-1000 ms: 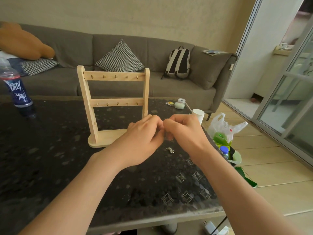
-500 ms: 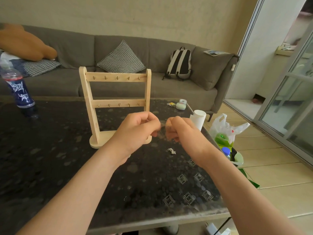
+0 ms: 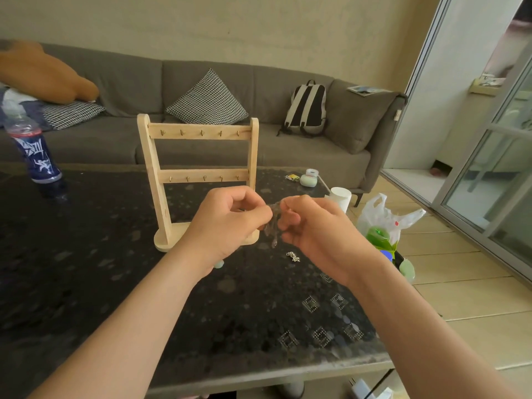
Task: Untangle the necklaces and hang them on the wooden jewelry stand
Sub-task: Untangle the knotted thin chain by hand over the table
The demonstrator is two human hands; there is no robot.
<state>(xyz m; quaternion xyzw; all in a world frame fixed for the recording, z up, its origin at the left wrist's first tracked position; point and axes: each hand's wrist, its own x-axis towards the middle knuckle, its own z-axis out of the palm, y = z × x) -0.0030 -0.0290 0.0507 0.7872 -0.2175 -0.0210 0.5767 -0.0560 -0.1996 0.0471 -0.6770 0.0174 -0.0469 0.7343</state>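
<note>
A wooden jewelry stand (image 3: 198,156) with two rows of small hooks stands upright on the dark table (image 3: 86,269); its hooks are bare. Just in front of it, my left hand (image 3: 227,223) and my right hand (image 3: 313,228) are raised side by side. Both pinch a thin necklace chain (image 3: 274,223) that hangs blurred between them. A second small silver chain (image 3: 293,256) lies bunched on the table below my right hand. A pale green bead (image 3: 218,264) peeks out under my left wrist.
A blue-labelled water bottle (image 3: 34,151) stands at the table's far left. A tape roll (image 3: 309,177) and a white cup (image 3: 341,198) sit near the far right edge. A plastic bag (image 3: 385,223) sits on the floor to the right. A grey sofa (image 3: 288,139) lies behind.
My hands rose off the table and drew slightly apart, and the chain now hangs in a loop between them. The bunched chain stayed on the table.
</note>
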